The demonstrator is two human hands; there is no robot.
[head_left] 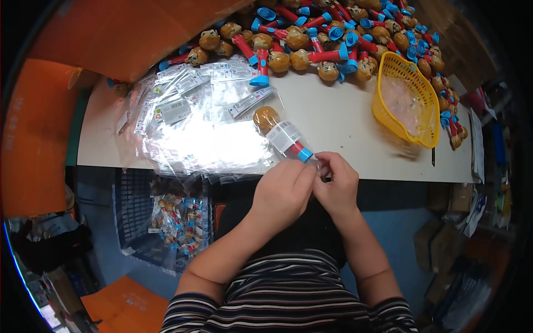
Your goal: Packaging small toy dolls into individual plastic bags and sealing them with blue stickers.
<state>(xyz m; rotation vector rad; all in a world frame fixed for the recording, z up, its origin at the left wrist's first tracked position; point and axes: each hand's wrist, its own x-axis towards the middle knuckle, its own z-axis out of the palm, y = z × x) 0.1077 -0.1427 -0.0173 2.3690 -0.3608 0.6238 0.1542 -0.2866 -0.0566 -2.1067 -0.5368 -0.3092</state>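
Note:
A character-head candy dispenser (303,153) with a brown head, red stem and blue foot lies in a clear plastic bag (282,136) near the table's front edge. A white printed label shows across the bag's middle. My left hand (285,186) is closed on the bag's lower end, just below the blue foot. Beside it, my right hand (337,183) pinches the same end between thumb and fingers. The exact grip of the left fingertips is hidden behind the hand. Left of the hands, a pile of flat clear bags (194,133) with labels covers the table.
A heap of loose candy dispensers (327,50) spreads along the table's (338,125) far side. To the right stands a yellow basket (383,114) holding clear plastic. Below the table's left part, a blue crate (130,222) contains bagged dispensers. Orange sheets (33,133) stand at the left.

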